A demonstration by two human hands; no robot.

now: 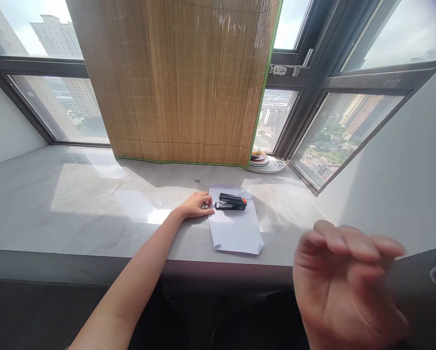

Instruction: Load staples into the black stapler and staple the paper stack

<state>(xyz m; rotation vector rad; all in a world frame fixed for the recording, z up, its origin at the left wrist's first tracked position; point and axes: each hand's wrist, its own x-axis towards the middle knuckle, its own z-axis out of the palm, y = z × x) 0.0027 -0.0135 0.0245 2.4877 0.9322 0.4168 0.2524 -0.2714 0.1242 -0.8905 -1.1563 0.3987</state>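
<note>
A black stapler [231, 202] with an orange part at its right end lies sideways on white sheets of paper [236, 228]. The near corners of the sheets curl up. My left hand [197, 204] rests on the ledge at the paper's left edge, close to the stapler's front end. Its fingers are bent, with a gap between them and the thumb; the thumb tip touches the paper edge. Raised near the camera at the lower right, my right hand [347, 282] is slightly blurred. The fingers are loosely curved and the palm shows nothing in it.
Two small dark staple-like strips [197, 181] lie behind my left hand on the pale tiled ledge [104, 214]. A bamboo blind [181, 87] hangs down to the ledge. Stacked plate-like discs [267, 164] stand in the window corner. A white wall [393, 180] rises at right.
</note>
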